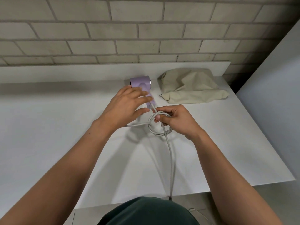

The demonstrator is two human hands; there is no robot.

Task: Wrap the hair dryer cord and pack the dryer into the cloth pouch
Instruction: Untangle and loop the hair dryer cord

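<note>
- Grey brick wall (113,38) runs behind a white tabletop (48,127); a plain white panel (276,78) stands along its right side.
- Lilac hair dryer (140,82) lies near the far edge, roughly mid-width, with its barrel toward the wall and its handle pointing back toward the near edge.
- Beige cloth pouch (191,86) lies crumpled just right of the dryer, near the far right corner, apart from it. Can't tell whether its mouth is open.
- Pale grey cord (170,153) leaves the handle end and forms a small multi-turn coil in front of the dryer. One strand runs left from the coil under the left wrist. A long tail runs to the near edge and drops over it.
- Right hand (177,120) is on the right side of the coil, its fingers (164,118) curled round the bundled turns and clamped on the cord.
- Left hand (125,108) is over the dryer handle, its fingers (142,98) straight and slightly spread, gripping nothing. It is blurred, so can't tell if it touches the handle.
- Dark green shirt (146,211) shows at the near edge.
</note>
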